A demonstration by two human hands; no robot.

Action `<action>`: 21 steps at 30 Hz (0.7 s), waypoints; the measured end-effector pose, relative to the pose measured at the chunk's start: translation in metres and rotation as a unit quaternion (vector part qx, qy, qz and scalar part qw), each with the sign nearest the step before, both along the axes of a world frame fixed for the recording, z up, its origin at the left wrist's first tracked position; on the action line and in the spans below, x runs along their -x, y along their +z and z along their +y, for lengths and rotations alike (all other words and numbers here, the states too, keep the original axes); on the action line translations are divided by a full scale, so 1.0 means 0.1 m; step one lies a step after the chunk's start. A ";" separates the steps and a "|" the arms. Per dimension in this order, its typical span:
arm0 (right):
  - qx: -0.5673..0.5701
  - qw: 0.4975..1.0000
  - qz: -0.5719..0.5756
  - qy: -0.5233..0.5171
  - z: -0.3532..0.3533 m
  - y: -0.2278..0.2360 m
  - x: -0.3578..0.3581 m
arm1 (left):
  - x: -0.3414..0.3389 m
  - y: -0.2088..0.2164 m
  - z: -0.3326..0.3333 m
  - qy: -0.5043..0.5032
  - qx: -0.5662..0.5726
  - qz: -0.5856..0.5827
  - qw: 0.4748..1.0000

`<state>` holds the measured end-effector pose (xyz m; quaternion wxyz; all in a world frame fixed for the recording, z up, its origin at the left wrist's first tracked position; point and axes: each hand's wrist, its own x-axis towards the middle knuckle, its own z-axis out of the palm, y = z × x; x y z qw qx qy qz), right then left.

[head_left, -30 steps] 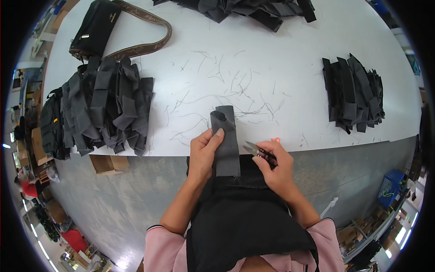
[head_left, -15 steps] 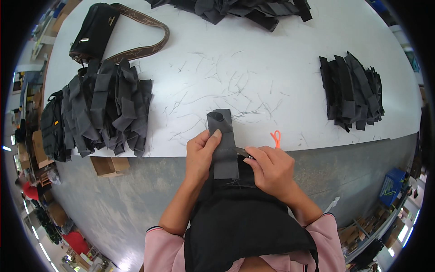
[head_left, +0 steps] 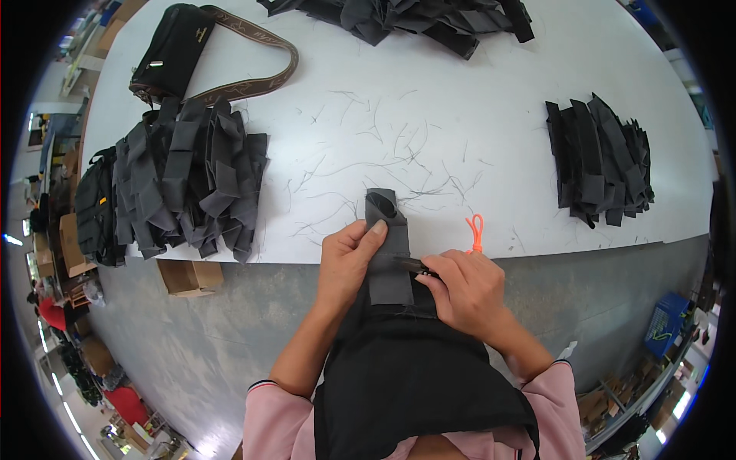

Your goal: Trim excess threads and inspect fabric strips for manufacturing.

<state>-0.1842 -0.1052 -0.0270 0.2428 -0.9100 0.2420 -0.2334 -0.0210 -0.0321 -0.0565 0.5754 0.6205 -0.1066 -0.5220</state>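
Observation:
My left hand (head_left: 349,257) pinches a dark grey fabric strip (head_left: 392,280) between thumb and fingers. The strip's upper end is folded into a loop, and its lower end hangs over my black apron (head_left: 422,376). In my right hand (head_left: 469,290) is a pair of thread snips (head_left: 410,264), dark-bladed, with the tips lying at the strip's right edge. An orange cord loop (head_left: 476,231) sticks out above that hand. Cut thread ends (head_left: 399,165) are scattered over the white table (head_left: 330,69) just beyond the strip.
A large pile of grey strips (head_left: 192,176) lies at left, beside a black backpack (head_left: 97,207) and a black shoulder bag (head_left: 172,50). Smaller strip piles sit at right (head_left: 602,161) and the far edge (head_left: 414,19). A cardboard box (head_left: 189,277) stands below the table.
The strip and both hands have shifted slightly to the right in the picture, as has most of the table scene. The snips' blades now reach across the strip's right edge.

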 end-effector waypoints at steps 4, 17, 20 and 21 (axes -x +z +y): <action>-0.002 1.000 -0.010 0.027 -0.04 0.00 -0.02 | -0.01 -0.04 0.05 -0.016 -0.014 -0.006 1.000; -0.361 0.927 -0.037 -0.091 0.06 -0.07 0.09 | 0.03 0.05 0.02 -0.023 -0.003 0.006 1.000; -0.188 0.981 0.025 -0.036 0.05 0.05 0.06 | 0.01 -0.07 0.06 -0.044 0.000 -0.026 0.999; -0.164 0.986 0.025 -0.030 0.05 0.06 0.04 | 0.02 -0.06 0.07 -0.043 0.000 -0.026 0.999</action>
